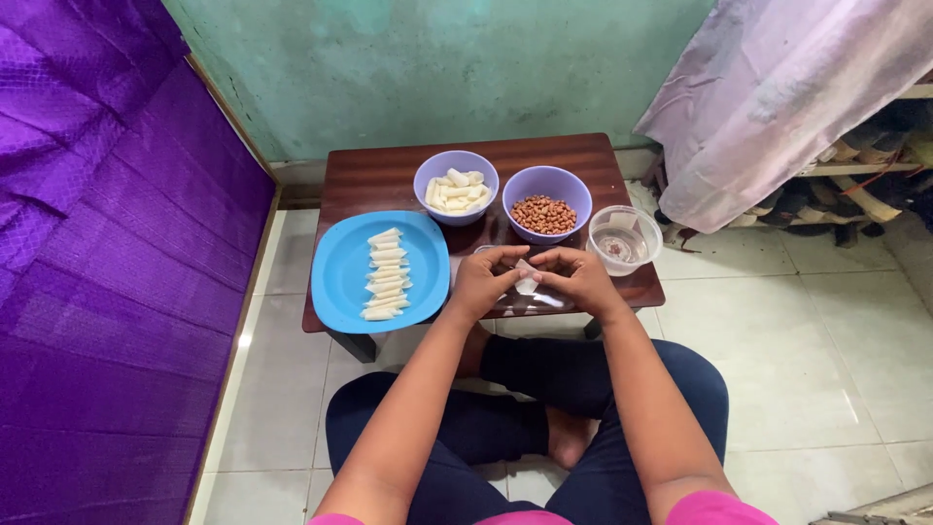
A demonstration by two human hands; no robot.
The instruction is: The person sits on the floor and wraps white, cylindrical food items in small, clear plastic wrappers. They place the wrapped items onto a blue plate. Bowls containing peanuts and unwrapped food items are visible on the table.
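Both hands meet over front edge of low wooden table (389, 175). Left hand (483, 282) and right hand (579, 280) pinch one small white wrapper piece (526, 283) betw fingertips, fingers curled narrow around it. Blue plate (340, 272) just left of hands, w/ a column of folded white pieces (385, 275). Behind hands: lilac bowl of white strips (455, 187), lilac bowl of peanuts (546, 202). Clear plastic cup (623, 239) near right hand. Person sits cross-legged on tiled floor (807, 331).
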